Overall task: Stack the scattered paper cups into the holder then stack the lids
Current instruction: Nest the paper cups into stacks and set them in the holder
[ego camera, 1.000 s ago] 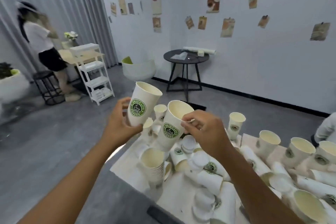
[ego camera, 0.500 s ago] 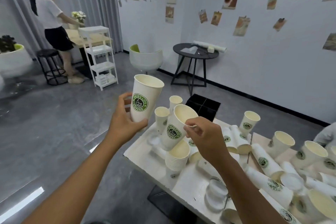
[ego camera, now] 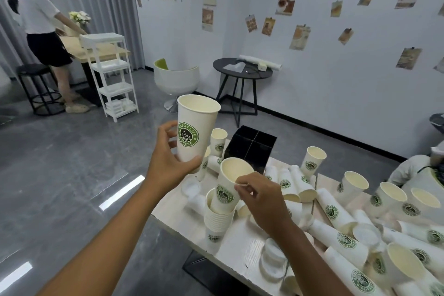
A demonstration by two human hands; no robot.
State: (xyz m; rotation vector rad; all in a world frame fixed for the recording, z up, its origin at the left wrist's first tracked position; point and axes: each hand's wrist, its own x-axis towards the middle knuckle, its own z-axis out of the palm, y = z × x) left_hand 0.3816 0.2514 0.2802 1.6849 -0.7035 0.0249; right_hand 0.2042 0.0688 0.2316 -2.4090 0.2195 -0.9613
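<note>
My left hand (ego camera: pixel 171 163) grips a tall white paper cup (ego camera: pixel 195 125) with a green coffee logo, upright above the table's left edge. My right hand (ego camera: pixel 260 196) pinches the rim of a second cup (ego camera: pixel 229 187), whose base sits tilted in the mouth of a stack of nested cups (ego camera: pixel 216 221) standing on the table. A black four-compartment holder (ego camera: pixel 249 146) stands behind the stack. Several white lids (ego camera: pixel 271 259) lie near the front edge.
Many loose cups stand or lie across the light table (ego camera: pixel 180 221) to the right. Another person's sleeve (ego camera: pixel 408 168) shows at the right edge. A person stands at a far desk beside a white shelf unit (ego camera: pixel 110 74). A black round table (ego camera: pixel 242 72) stands by the wall.
My right hand has lowered its cup down into the top of the nested stack. My left hand has kept its cup raised. The view has turned right and downward.
</note>
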